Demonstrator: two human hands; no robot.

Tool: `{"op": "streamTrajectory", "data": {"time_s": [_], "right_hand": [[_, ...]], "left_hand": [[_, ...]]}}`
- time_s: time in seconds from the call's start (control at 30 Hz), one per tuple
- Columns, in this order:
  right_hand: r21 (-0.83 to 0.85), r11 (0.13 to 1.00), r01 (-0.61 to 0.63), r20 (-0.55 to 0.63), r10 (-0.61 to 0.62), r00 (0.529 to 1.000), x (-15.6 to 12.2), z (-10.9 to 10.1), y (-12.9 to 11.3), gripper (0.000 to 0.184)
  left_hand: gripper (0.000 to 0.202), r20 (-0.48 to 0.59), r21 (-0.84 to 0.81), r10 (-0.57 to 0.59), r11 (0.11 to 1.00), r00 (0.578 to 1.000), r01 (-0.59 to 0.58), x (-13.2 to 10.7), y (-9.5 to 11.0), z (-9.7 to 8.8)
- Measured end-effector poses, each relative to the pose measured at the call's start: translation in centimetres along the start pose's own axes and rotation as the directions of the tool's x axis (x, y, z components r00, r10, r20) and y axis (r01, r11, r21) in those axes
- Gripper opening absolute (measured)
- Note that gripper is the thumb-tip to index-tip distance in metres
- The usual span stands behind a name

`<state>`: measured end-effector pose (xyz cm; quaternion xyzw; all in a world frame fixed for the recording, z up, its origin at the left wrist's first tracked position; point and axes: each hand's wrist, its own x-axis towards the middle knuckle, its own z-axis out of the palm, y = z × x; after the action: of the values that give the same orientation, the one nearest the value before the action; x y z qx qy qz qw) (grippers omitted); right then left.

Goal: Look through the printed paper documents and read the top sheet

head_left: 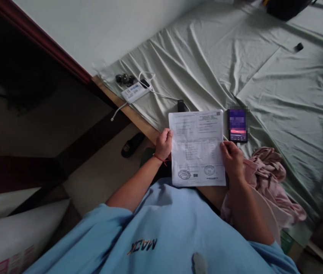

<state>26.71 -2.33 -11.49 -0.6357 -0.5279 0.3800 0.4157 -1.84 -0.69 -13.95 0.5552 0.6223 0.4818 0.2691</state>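
Paper (197,148) is up off the bed (264,83) and held flat before me, printed side up with stamps near its lower edge; nothing on it looks folded or marked by me yet. My left hand (163,144) pinches its 9 o'clock edge, grip closed on the sheet, thumb on top. My right hand (231,158) clamps the 3 o'clock edge the same way. At 1 o'clock from the sheet a phone (237,125) lies lit on the bed, and at 4 o'clock sits a crumpled pink cloth (267,171).
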Motion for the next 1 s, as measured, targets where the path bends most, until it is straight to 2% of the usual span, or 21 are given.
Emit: {"op": "streamTrajectory", "data": {"time_s": [0.2, 0.43, 1.0], "right_hand": [[0.014, 1.0, 0.013, -0.015, -0.012, 1.0, -0.11, -0.05, -0.09, 0.036], [0.003, 1.0, 0.009, 0.001, -0.009, 1.0, -0.27, -0.05, -0.11, 0.038], [-0.033, 0.999, 0.021, -0.007, -0.021, 1.0, -0.36, -0.15, -0.29, 0.027]], "left_hand": [[0.041, -0.014, 0.003, -0.024, 1.0, 1.0, 0.024, 0.05, 0.15, 0.0], [0.044, 0.006, -0.083, -0.078, 0.994, 0.997, 0.078, -0.02, 0.13, 0.06], [0.039, -0.023, 0.019, -0.029, 0.999, 0.999, 0.03, 0.18, 0.19, -0.02]]}}
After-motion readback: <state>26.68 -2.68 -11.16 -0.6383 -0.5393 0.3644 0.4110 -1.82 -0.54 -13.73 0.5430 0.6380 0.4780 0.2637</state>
